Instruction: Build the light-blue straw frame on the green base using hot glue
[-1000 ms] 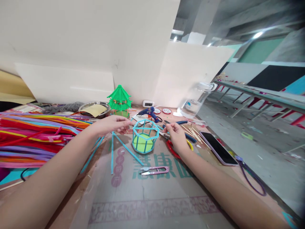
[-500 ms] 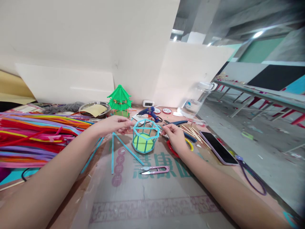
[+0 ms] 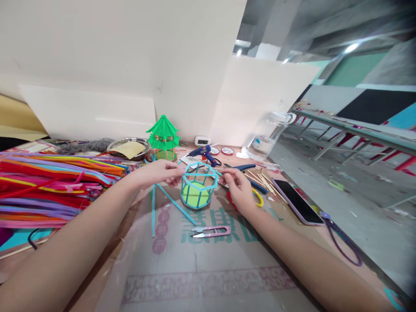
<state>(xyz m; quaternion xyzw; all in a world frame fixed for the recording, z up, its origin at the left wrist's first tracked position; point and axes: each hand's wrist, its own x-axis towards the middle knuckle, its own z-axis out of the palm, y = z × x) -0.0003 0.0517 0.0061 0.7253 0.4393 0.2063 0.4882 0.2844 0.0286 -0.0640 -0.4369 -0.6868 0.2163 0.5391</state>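
Observation:
A light-blue pipe-cleaner frame [image 3: 199, 189], many-sided like a small open cage, stands upright on the board with a yellow-green round base [image 3: 196, 195] inside. My left hand [image 3: 165, 173] is closed, thumb and fingertips pinched at the left corner of its upper rim. On the other side my right hand [image 3: 238, 186] pinches a short light-blue pipe cleaner [image 3: 217, 171] close to the rim's right edge; whether it touches the rim I cannot tell. Pink thread snips [image 3: 212, 232] lie in front of the frame. Two longer blue pipe cleaners [image 3: 177, 205] rest to the left.
Behind are a green pipe-cleaner pavilion [image 3: 163, 136], a blue glue gun [image 3: 205, 154] and a small timer [image 3: 202, 141]. Colourful pipe cleaners [image 3: 48, 186] heap on the left. To the right are yellow-and-red-handled scissors [image 3: 259, 198], wooden sticks [image 3: 263, 182], a phone [image 3: 297, 201] and a clear jug [image 3: 263, 136].
My left hand has moved slightly right and its fingertips now close at the frame's rim. The right hand has barely shifted, and the frame stays in place.

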